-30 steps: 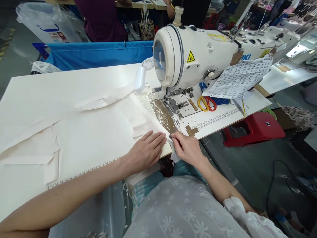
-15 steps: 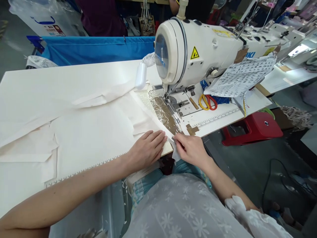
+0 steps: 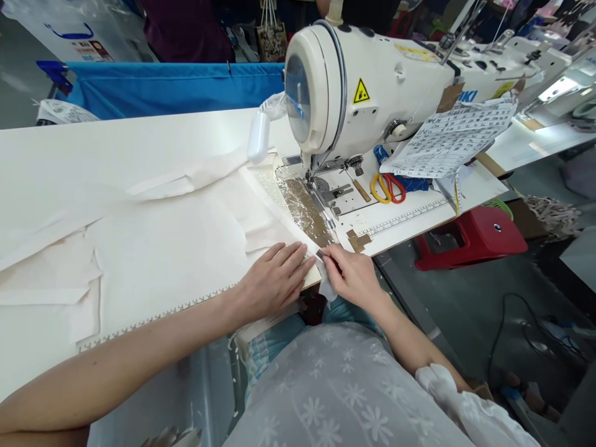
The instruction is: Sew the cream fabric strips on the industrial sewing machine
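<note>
My left hand (image 3: 277, 276) lies flat on the white fabric (image 3: 274, 233) at the table's front edge, its fingers stretched out and holding nothing. Just to its right, my right hand (image 3: 351, 273) is closed, pinching a small dark flat piece (image 3: 320, 254) at the fabric's edge; what kind of thing it is I cannot make out. A corner of the cloth hangs over the table edge below the right fingers. Beyond both hands stands the white sewing machine (image 3: 367, 93), its needle area apart from them. More pale fabric pieces (image 3: 51, 273) lie to the left.
Yellow-and-red-handled scissors (image 3: 387, 188) and a wooden-handled tool (image 3: 361, 190) lie beside the machine bed. A printed sheet (image 3: 454, 139) hangs from the machine. A red stool (image 3: 475, 239) stands at the right, and a blue cloth bin (image 3: 172, 87) is behind the table.
The view has shifted slightly. The right fingers have moved a little on the fabric edge, and the small dark piece shows more clearly. My left hand stays flat on the cloth.
</note>
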`<action>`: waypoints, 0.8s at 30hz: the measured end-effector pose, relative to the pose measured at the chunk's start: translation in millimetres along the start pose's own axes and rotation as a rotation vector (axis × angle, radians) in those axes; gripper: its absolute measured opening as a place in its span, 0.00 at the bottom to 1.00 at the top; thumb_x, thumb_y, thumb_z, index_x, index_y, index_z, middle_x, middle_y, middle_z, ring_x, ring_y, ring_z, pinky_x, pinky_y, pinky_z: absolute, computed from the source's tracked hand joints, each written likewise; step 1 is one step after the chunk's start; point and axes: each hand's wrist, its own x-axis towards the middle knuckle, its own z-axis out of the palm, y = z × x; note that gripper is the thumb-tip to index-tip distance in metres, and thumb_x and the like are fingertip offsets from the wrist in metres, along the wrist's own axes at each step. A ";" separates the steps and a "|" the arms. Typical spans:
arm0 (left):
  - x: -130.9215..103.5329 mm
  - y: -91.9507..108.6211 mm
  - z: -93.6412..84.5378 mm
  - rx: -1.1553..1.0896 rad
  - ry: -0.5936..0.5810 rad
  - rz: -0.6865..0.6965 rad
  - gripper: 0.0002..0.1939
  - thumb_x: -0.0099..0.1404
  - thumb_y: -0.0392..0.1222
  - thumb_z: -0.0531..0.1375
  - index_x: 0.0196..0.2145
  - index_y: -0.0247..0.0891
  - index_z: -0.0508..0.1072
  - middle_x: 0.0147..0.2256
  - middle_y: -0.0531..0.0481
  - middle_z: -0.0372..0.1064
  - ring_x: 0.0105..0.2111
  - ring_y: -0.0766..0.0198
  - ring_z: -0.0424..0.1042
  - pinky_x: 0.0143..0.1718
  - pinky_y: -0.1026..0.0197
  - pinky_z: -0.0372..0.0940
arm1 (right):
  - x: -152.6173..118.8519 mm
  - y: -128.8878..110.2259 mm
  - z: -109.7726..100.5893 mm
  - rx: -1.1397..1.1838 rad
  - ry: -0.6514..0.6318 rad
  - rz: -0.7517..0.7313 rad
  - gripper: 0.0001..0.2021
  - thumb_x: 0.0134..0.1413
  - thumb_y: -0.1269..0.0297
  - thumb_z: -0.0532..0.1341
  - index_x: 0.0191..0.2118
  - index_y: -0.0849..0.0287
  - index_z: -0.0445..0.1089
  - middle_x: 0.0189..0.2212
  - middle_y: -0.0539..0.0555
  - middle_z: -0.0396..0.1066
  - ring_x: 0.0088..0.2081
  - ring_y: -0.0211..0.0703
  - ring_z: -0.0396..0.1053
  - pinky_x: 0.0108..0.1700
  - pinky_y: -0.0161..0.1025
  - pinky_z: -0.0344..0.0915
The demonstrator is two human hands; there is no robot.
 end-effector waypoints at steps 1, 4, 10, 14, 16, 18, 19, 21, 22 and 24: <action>0.2 -0.1 -0.2 0.002 0.003 0.002 0.19 0.72 0.39 0.53 0.56 0.27 0.69 0.54 0.31 0.69 0.55 0.46 0.69 0.53 0.47 0.62 | 0.7 -0.4 0.0 -0.013 -0.008 -0.003 0.12 0.67 0.66 0.49 0.42 0.57 0.69 0.33 0.52 0.78 0.32 0.40 0.72 0.32 0.35 0.54; 1.1 0.2 -1.1 0.008 -0.001 -0.001 0.19 0.72 0.39 0.53 0.56 0.27 0.69 0.54 0.31 0.69 0.54 0.45 0.69 0.51 0.48 0.63 | -0.4 -0.5 -3.3 -0.069 -0.037 -0.022 0.11 0.66 0.67 0.49 0.41 0.57 0.69 0.31 0.52 0.77 0.31 0.40 0.72 0.31 0.36 0.52; 1.1 0.9 -1.7 0.006 -0.041 -0.013 0.18 0.72 0.39 0.54 0.56 0.30 0.69 0.54 0.34 0.69 0.55 0.48 0.68 0.47 0.52 0.64 | -21.7 8.9 -23.8 -0.105 -0.129 -0.042 0.11 0.63 0.69 0.50 0.35 0.57 0.69 0.24 0.49 0.73 0.25 0.39 0.67 0.27 0.36 0.47; 1.8 -4.1 -5.3 0.037 -0.052 -0.046 0.17 0.73 0.39 0.52 0.55 0.31 0.70 0.54 0.35 0.70 0.55 0.48 0.69 0.48 0.51 0.64 | -16.8 10.0 -24.7 -0.095 -0.127 -0.025 0.11 0.64 0.68 0.50 0.36 0.56 0.69 0.25 0.49 0.73 0.26 0.39 0.67 0.27 0.36 0.46; 2.6 -7.8 -7.5 0.046 -0.041 -0.101 0.17 0.73 0.39 0.50 0.55 0.30 0.70 0.54 0.35 0.70 0.55 0.48 0.68 0.49 0.49 0.65 | -4.2 6.2 -19.1 -0.122 -0.131 -0.043 0.10 0.64 0.68 0.50 0.37 0.56 0.68 0.27 0.50 0.74 0.27 0.40 0.68 0.27 0.36 0.46; 2.7 -10.2 -8.1 0.028 -0.016 -0.119 0.19 0.73 0.38 0.50 0.55 0.28 0.70 0.55 0.35 0.69 0.57 0.47 0.67 0.53 0.48 0.63 | 9.7 1.6 -12.3 -0.148 -0.136 -0.061 0.09 0.63 0.68 0.50 0.38 0.57 0.68 0.29 0.52 0.75 0.28 0.41 0.69 0.28 0.37 0.45; 2.4 -10.6 -7.4 0.014 -0.006 -0.110 0.19 0.73 0.38 0.49 0.55 0.27 0.70 0.56 0.35 0.69 0.58 0.48 0.66 0.56 0.47 0.62 | 15.5 -0.2 -9.2 -0.154 -0.137 -0.066 0.09 0.63 0.68 0.51 0.38 0.57 0.68 0.29 0.52 0.75 0.29 0.41 0.69 0.28 0.37 0.46; 0.9 -10.1 -4.2 -0.007 -0.006 -0.083 0.20 0.74 0.39 0.48 0.56 0.27 0.70 0.57 0.37 0.69 0.59 0.49 0.66 0.60 0.47 0.59 | 22.9 -2.1 -4.3 -0.136 -0.122 -0.068 0.10 0.64 0.67 0.50 0.39 0.57 0.68 0.29 0.52 0.76 0.29 0.41 0.70 0.28 0.36 0.47; -0.2 -9.4 -2.0 -0.012 -0.010 -0.080 0.20 0.75 0.40 0.48 0.56 0.27 0.70 0.57 0.38 0.69 0.59 0.50 0.66 0.61 0.47 0.58 | 24.6 -2.0 -2.5 -0.112 -0.106 -0.064 0.10 0.65 0.67 0.50 0.39 0.57 0.68 0.29 0.52 0.76 0.29 0.41 0.71 0.28 0.36 0.48; -2.1 -8.1 2.0 -0.014 -0.009 -0.087 0.20 0.75 0.40 0.48 0.56 0.27 0.70 0.57 0.38 0.69 0.59 0.50 0.66 0.61 0.46 0.58 | 25.1 -0.2 -0.4 -0.058 -0.069 -0.048 0.11 0.67 0.65 0.49 0.42 0.57 0.69 0.30 0.51 0.77 0.29 0.41 0.72 0.29 0.35 0.50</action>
